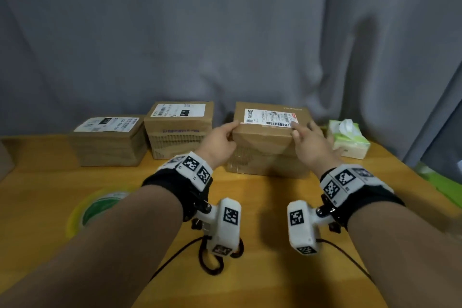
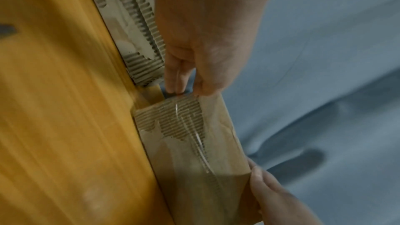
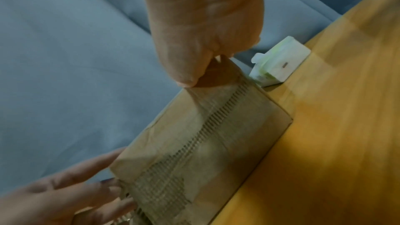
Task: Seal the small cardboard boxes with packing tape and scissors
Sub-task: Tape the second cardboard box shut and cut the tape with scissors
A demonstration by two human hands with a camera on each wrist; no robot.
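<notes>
Three small cardboard boxes stand in a row at the back of the wooden table [image 1: 262, 220]. Both hands hold the right one, a labelled box [image 1: 267, 150] with torn, taped cardboard on its front face [image 2: 190, 151] [image 3: 205, 134]. My left hand [image 1: 233, 130] grips its top left corner, thumb on top and fingers [image 2: 173, 81] down the left side. At the top right corner my right hand [image 1: 300, 130] grips too, thumb [image 3: 186, 79] on the front edge, fingers round the right side. A green-cored roll of packing tape [image 1: 100, 207] lies near left, partly behind my left forearm.
The middle box [image 1: 180, 130] [image 2: 134, 32] stands close to the left of the held one; a lower box [image 1: 110, 142] sits further left. A green tissue pack [image 1: 350, 137] [image 3: 279, 64] is just right of the held box. A grey curtain [image 1: 225, 32] hangs behind.
</notes>
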